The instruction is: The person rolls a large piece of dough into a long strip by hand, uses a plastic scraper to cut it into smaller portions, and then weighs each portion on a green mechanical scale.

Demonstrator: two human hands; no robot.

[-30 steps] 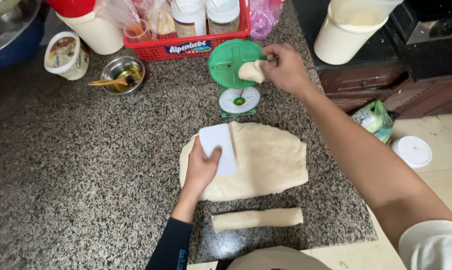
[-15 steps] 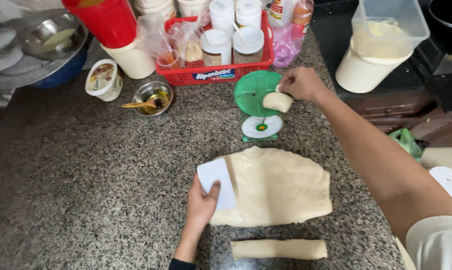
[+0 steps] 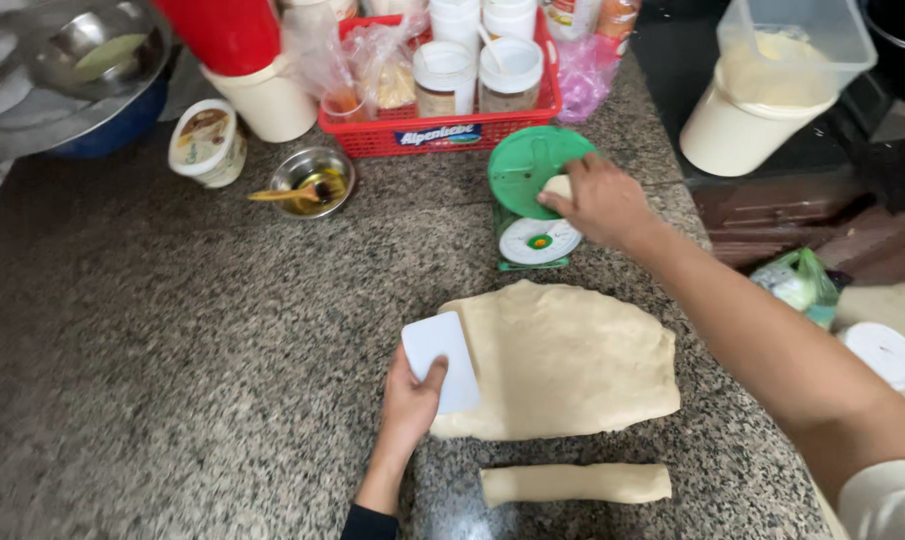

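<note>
- The left hand [image 3: 409, 405] rests at the left edge of the flattened sheet of dough [image 3: 562, 360], its fingers clamped on a white plastic scraper [image 3: 442, 362]; the thumb lies across the scraper's lower edge
- The scraper stands roughly upright in the view and overlaps the left rim of the dough sheet
- The dough sheet lies spread on the speckled granite surface [image 3: 172, 400], near its front right part
- The right hand [image 3: 597, 205] reaches over the small green kitchen scale [image 3: 530, 195]; its fingers are closed together on a small piece of dough [image 3: 556, 186] that sits on the green pan of the scale
- The scale stands just behind the dough sheet, its round white dial facing the person
- A rolled log of dough [image 3: 577, 483] lies in front of the sheet, apart from it, lengthwise across the surface
- Behind the scale stands a red plastic basket [image 3: 442, 135] holding lidded jars and plastic bags
- Left of the basket sits a small steel bowl [image 3: 312, 180] with a spoon in it, and further left a round tub with a printed lid [image 3: 204, 142]
- A large steel bowl [image 3: 82, 60] is at the far left corner
- At the upper right, off the surface, a clear lidded container [image 3: 787, 50] rests on a cream-coloured tub [image 3: 737, 130]
</note>
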